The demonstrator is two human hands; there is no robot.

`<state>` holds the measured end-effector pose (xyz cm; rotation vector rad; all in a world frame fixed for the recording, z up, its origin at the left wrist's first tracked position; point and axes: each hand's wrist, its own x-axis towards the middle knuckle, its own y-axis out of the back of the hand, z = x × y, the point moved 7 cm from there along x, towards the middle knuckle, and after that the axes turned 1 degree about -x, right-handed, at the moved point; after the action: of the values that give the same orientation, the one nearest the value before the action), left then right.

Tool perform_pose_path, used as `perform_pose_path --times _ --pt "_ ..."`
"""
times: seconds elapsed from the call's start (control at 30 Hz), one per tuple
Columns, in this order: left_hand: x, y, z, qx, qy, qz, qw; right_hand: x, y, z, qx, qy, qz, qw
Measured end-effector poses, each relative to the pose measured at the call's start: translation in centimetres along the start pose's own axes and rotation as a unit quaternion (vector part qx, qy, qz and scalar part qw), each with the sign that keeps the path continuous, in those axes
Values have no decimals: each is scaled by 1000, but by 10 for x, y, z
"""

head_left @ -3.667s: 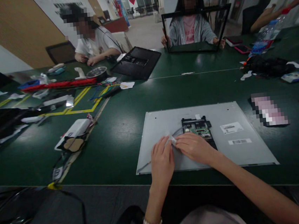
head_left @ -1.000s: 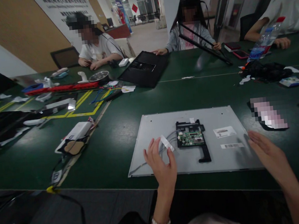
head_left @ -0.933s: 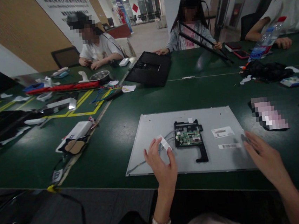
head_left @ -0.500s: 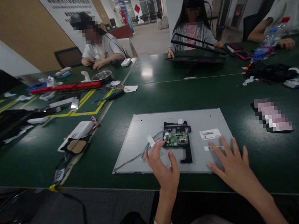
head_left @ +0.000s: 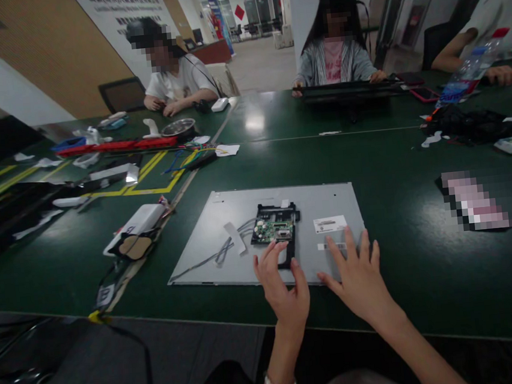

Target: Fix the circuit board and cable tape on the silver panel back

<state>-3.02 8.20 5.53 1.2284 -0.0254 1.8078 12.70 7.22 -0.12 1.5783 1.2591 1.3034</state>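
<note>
A flat grey metal display panel (head_left: 239,208) lies on the green table before me. On it sits a black bracket (head_left: 291,252) carrying a green circuit board (head_left: 274,231). Grey cables (head_left: 209,266) run left from the board, crossed by a strip of tape (head_left: 235,237). My left hand (head_left: 283,286), wrist in a beaded bracelet, hovers over the panel's near edge by the bracket, fingers curved and apart, holding nothing. My right hand (head_left: 358,272) spreads its fingers over the panel's right part, by the white labels (head_left: 330,224); its fingertips seem to rest on the panel.
A pixelated pink phone-like object (head_left: 476,201) lies to the right. Left stands a white device with a battery-like pack (head_left: 135,231) and cable. Farther back are a red strip (head_left: 120,146), loose wires and a bottle (head_left: 466,72). Across the table, a person holds a black panel (head_left: 346,91).
The grey panel with its board has shifted left and slightly away from me. My right hand has moved left with it. The person opposite has lowered a black frame onto the black panel.
</note>
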Motion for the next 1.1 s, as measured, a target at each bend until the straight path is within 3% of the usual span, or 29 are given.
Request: perform_pose_path --times 0.17,0.37,0.5,0.77,1.1 --pt "0 -1 -2 -10 6 -3 1000 11 -7 -15 27 -1 -12 1000" --pt "0 -1 -3 -25 0 0 1000 20 -18 -31 50 0 -98 994" --pt "0 0 -3 -26 0 -4 1000 20 -12 -34 62 21 -136 989" --pt "1 -1 -2 -26 -5 -6 1000 1 2 -20 48 27 -124 991" --pt "-1 -5 -5 -15 3 -31 999 7 -5 -33 42 26 -131 990"
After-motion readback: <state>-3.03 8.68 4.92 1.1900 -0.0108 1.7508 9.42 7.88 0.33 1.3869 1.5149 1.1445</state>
